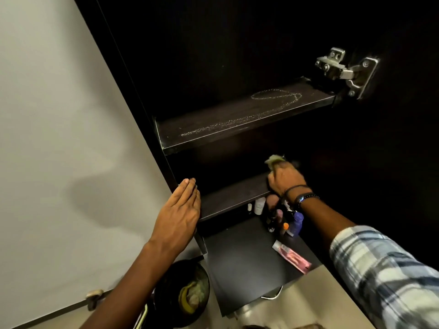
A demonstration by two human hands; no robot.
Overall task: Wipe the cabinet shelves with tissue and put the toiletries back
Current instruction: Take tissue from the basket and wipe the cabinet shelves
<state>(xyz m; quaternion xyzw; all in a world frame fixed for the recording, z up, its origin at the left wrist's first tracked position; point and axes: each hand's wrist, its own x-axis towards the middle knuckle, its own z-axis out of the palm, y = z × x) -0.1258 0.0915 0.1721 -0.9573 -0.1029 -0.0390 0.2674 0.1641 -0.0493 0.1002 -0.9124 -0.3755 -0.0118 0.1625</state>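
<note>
Right hand (286, 178), fingers clamped on the tissue (274, 160), presses the middle shelf (234, 195); left hand (179, 210), fingers together, flat at its left edge.

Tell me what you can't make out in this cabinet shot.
- Tissue, head view: blurred and mostly covered by the right hand, so its grip is unclear.
- Toiletries under the lower shelf: small, dim, partly behind the right wrist; labels unreadable.
- Cabinet interior above the upper shelf: lost in darkness.
- Bin: cut off by the left forearm; contents unclear.
</note>
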